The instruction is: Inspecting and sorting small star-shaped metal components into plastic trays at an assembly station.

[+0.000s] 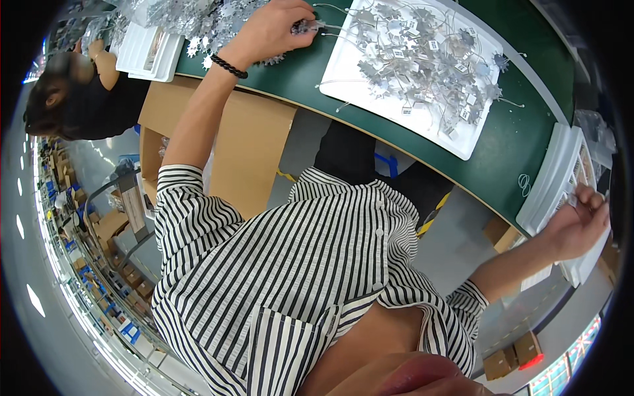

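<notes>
My left hand [269, 30] reaches far forward over the green table [515, 132] and pinches a small silver snowflake ornament [307, 26] with a thin wire. It is just left of a white tray [462, 142] heaped with silver snowflake ornaments [422, 53], small tags and wires. My right hand [581, 221] is out at the right, its fingers curled over the near end of a stack of white trays [551, 178] at the table's edge. A black bead bracelet [229, 66] sits on my left wrist.
A loose pile of silver snowflakes [191, 20] lies at the top left beside another white tray [142, 56]. A cardboard box [244, 152] stands under the table. A co-worker [79, 99] in black sits at the left. Small cardboard boxes [512, 356] are on the floor.
</notes>
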A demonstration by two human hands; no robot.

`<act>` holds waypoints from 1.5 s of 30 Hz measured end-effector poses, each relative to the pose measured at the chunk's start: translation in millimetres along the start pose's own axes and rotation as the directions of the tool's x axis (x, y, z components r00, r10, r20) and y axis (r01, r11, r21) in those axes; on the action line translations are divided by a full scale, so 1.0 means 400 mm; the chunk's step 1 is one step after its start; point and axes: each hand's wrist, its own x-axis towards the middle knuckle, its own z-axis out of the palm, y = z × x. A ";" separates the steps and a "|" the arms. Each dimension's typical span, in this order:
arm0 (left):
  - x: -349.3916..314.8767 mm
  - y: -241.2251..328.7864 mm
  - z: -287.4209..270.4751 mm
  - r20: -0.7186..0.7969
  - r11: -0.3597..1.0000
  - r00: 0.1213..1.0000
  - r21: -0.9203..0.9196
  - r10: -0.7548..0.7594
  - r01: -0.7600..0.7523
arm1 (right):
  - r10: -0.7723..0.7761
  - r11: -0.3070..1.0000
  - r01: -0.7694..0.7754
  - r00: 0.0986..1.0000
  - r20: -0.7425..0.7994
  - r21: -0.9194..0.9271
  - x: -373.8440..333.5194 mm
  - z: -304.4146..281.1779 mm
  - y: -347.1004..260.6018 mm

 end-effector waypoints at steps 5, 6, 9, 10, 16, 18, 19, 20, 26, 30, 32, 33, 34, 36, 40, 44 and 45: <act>0.018 0.001 -0.014 -0.043 0.901 0.965 -0.370 -0.260 0.226 | 0.115 0.992 -0.119 0.988 0.101 0.034 -0.144 0.175 0.044; 0.030 0.011 -0.021 0.007 0.853 0.934 -0.405 -0.357 0.329 | 0.138 0.990 -0.140 0.987 0.080 0.015 -0.167 0.195 0.052; 0.066 0.053 -0.056 0.180 0.645 0.780 -0.468 -0.599 0.604 | 0.311 0.947 -0.315 0.949 -0.057 -0.071 -0.218 0.257 0.067; 0.051 0.055 -0.071 0.177 0.646 0.775 -0.459 -0.607 0.610 | 0.362 0.928 -0.363 0.932 -0.029 -0.088 -0.236 0.287 0.084; 0.001 0.105 -0.122 0.062 0.685 0.790 -0.460 -0.610 0.566 | 0.598 0.796 -0.576 0.796 0.095 -0.188 -0.303 0.380 0.147; 0.036 0.186 -0.153 -0.027 0.595 0.738 -0.612 -0.674 0.521 | 0.629 0.775 -0.613 0.770 0.106 -0.154 -0.306 0.401 0.137; 0.041 0.226 -0.171 -0.060 0.541 0.696 -0.678 -0.715 0.497 | 0.670 0.742 -0.659 0.727 0.147 -0.121 -0.309 0.420 0.140; 0.054 0.289 -0.189 0.025 0.426 0.698 -0.777 -0.716 0.464 | 0.680 0.730 -0.680 0.710 0.185 -0.072 -0.309 0.439 0.136; 0.075 0.468 -0.161 0.025 0.153 0.743 -0.973 -0.669 0.171 | 0.690 0.699 -0.710 0.638 0.342 -0.088 -0.316 0.533 0.111; 0.085 0.504 -0.154 -0.062 0.222 0.722 -0.967 -0.689 0.128 | 0.688 0.695 -0.714 0.627 0.364 -0.084 -0.321 0.542 0.106; 0.091 0.513 -0.151 -0.037 0.149 0.712 -0.984 -0.701 0.095 | 0.693 0.698 -0.706 0.623 0.362 -0.120 -0.322 0.534 0.109; 0.094 0.516 -0.149 -0.024 0.112 0.708 -0.991 -0.705 0.078 | 0.696 0.698 -0.702 0.621 0.360 -0.138 -0.322 0.530 0.111; 0.098 0.518 -0.144 -0.009 0.074 0.705 -0.995 -0.709 0.061 | 0.698 0.699 -0.698 0.620 0.358 -0.156 -0.322 0.527 0.113; 0.094 0.523 -0.145 -0.030 0.110 0.708 -0.992 -0.705 0.067 | 0.694 0.702 -0.698 0.623 0.362 -0.144 -0.325 0.528 0.112; 0.088 0.528 -0.134 -0.088 0.205 0.727 -0.976 -0.682 0.074 | 0.679 0.713 -0.691 0.640 0.360 -0.115 -0.330 0.528 0.111; 0.086 0.535 -0.122 -0.253 0.457 0.749 -0.887 -0.612 0.074 | 0.670 0.719 -0.688 0.651 0.358 -0.094 -0.330 0.522 0.111; 0.085 0.537 -0.123 -0.254 0.458 0.749 -0.886 -0.612 0.073 | 0.669 0.720 -0.688 0.651 0.359 -0.093 -0.330 0.523 0.109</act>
